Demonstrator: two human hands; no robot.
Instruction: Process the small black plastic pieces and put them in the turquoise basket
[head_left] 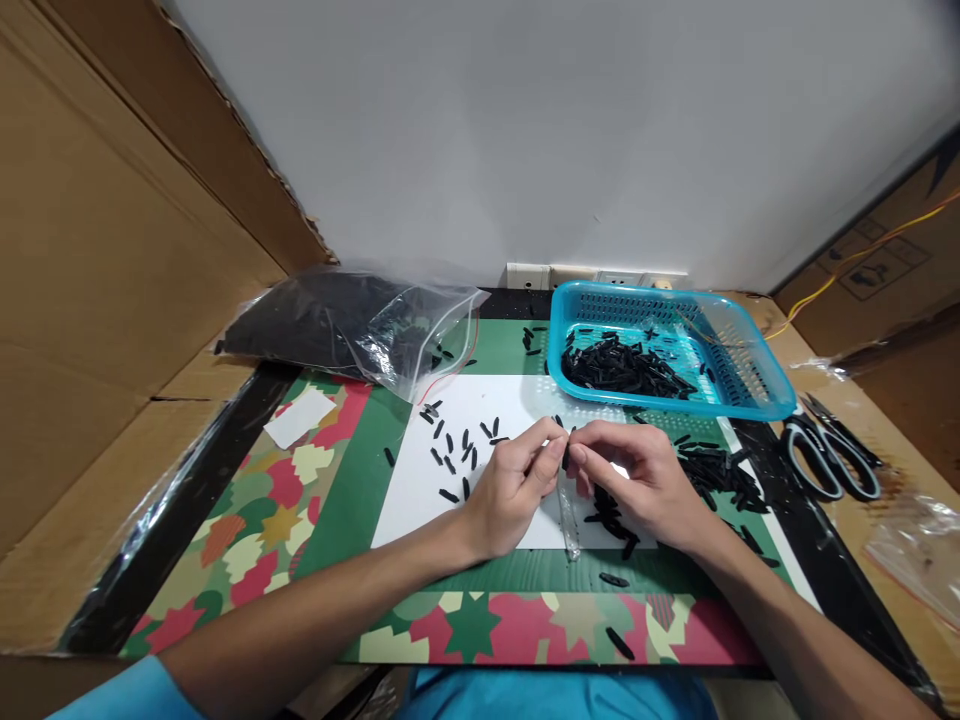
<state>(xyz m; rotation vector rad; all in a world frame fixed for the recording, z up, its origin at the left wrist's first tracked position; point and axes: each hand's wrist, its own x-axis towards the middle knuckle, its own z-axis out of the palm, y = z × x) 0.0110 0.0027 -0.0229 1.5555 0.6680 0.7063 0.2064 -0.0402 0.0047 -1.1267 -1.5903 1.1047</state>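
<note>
My left hand (514, 488) and my right hand (637, 480) meet over a white sheet (420, 480) on the table. Together their fingertips pinch the top of a small clear plastic bag (568, 515) that hangs down between them. My right fingertips also hold a small black piece (565, 458) at the bag's mouth. Several loose black pieces (457, 450) lie scattered on the sheet left of my hands. A pile of the same black pieces (716, 470) lies just right of my right hand.
A blue plastic basket (750, 390) with black pieces in it stands at the back right. A large clear bag of black pieces (337, 320) lies at the back left. Scissors (829, 455) rest at the right. Cardboard walls (97, 300) enclose both sides.
</note>
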